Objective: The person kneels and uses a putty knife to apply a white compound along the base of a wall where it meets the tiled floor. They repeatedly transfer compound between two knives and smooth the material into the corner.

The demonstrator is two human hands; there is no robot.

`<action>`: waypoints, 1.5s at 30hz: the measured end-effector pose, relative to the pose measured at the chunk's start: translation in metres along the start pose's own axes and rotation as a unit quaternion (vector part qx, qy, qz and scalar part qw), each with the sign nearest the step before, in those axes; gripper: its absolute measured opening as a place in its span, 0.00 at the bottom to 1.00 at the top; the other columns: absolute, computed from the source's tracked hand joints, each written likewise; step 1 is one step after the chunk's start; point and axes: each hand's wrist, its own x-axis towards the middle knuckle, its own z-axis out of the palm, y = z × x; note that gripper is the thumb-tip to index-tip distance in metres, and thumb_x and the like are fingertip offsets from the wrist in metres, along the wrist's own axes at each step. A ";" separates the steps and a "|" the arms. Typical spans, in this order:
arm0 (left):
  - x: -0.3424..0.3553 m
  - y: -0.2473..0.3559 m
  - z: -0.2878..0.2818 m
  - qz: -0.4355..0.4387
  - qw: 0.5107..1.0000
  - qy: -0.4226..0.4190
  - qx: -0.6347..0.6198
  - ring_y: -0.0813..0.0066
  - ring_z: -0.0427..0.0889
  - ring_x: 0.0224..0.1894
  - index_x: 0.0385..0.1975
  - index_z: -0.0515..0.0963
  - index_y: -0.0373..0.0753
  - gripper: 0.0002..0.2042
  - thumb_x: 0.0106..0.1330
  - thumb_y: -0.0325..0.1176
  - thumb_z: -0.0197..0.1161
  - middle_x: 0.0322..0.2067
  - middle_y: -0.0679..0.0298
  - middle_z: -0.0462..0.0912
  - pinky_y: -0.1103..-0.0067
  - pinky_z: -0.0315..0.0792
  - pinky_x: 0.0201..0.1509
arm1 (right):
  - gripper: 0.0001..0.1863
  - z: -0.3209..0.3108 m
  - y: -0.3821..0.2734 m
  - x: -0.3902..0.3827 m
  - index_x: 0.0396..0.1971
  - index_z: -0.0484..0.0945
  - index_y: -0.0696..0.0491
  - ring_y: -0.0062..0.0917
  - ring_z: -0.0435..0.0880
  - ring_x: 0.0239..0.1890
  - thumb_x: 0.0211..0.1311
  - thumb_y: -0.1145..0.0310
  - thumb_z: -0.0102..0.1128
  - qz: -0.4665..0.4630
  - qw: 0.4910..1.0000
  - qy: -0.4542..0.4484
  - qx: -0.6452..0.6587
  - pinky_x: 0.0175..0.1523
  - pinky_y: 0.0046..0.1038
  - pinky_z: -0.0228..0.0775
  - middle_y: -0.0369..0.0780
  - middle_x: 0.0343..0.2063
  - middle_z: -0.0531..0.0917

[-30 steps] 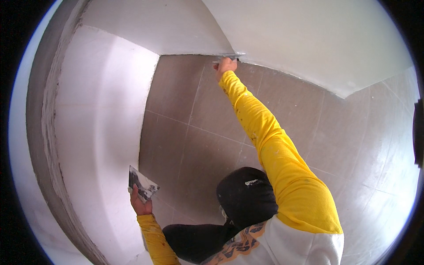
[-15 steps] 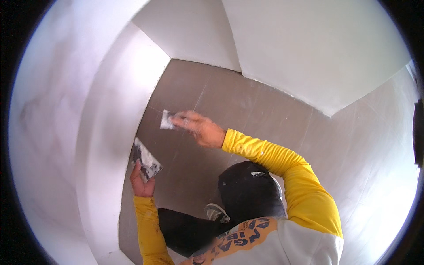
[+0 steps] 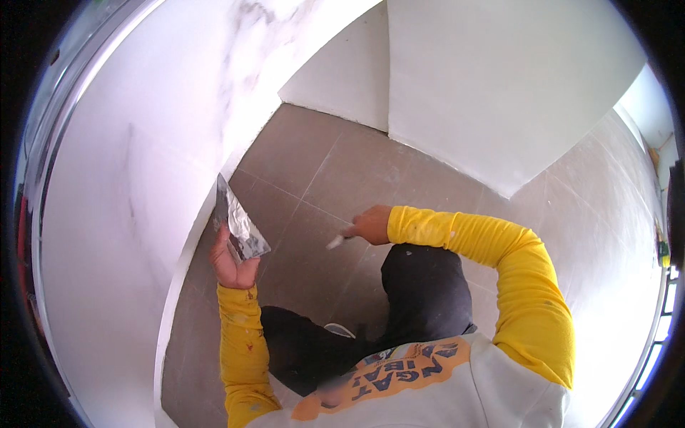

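My left hand (image 3: 234, 265) is closed on the lower edge of a flat metal plate (image 3: 241, 225) smeared with white putty. The plate tilts upward, its upper corner close to the white wall on my left. Over the floor ahead of my knees, my right hand (image 3: 372, 225) grips a small putty knife (image 3: 336, 242). Its whitish end points left and down, toward the plate's side but well apart from it. The knife's handle is mostly hidden in my fingers, and its blade is seen nearly edge-on and slightly blurred.
A white wall (image 3: 135, 207) with grey smudges runs along my left. Another white wall (image 3: 492, 85) juts out ahead with a corner at the right. Brown tiles (image 3: 357, 160) with pale joints cover the floor. My bent legs (image 3: 428, 292) in black trousers are below my hands.
My right hand has drawn back to the right and nearer to me, turning the putty knife from flat to nearly edge-on. My left hand with the plate sits slightly higher in view; the view has shifted.
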 end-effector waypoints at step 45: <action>-0.014 0.005 0.011 0.034 0.990 0.122 0.062 0.72 0.84 0.44 0.48 0.77 0.38 0.11 0.69 0.33 0.58 0.47 0.63 0.83 0.75 0.83 0.39 | 0.29 0.002 -0.012 -0.007 0.56 0.77 0.44 0.45 0.81 0.45 0.52 0.80 0.48 0.019 0.999 -0.024 0.018 0.53 0.42 0.73 0.48 0.42 0.83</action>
